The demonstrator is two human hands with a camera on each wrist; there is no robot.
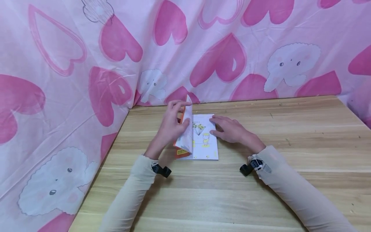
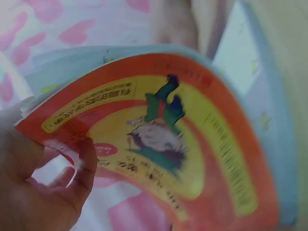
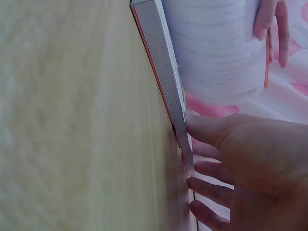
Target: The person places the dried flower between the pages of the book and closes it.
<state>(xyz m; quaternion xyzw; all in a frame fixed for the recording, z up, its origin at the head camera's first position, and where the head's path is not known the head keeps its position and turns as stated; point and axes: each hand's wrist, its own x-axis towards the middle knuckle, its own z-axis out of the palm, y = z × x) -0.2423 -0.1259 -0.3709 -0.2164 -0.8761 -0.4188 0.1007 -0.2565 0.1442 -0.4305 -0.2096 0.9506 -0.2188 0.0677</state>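
A picture book (image 1: 205, 150) lies on the table, opened. Its right page carries yellow flowers and a small figure in a yellow hat. The left hand (image 1: 174, 124) pinches the raised left part by its outer edge. In the left wrist view, the orange and yellow cover (image 2: 211, 168) bends in a curve, its edge between thumb and fingers, with pages behind it. The right hand (image 1: 232, 129) touches the right edge of the book. Seen from the right wrist, its thumb (image 3: 204, 129) and extended fingers (image 3: 211, 192) rest along the page block (image 3: 161, 62).
The wooden table (image 1: 290, 129) extends around the book. A pink cloth (image 1: 179, 64) printed with hearts and white animal heads hangs along the table's back and left edges. Small dark cameras (image 1: 164, 171) sit at both wrists, over beige sleeves (image 1: 127, 199).
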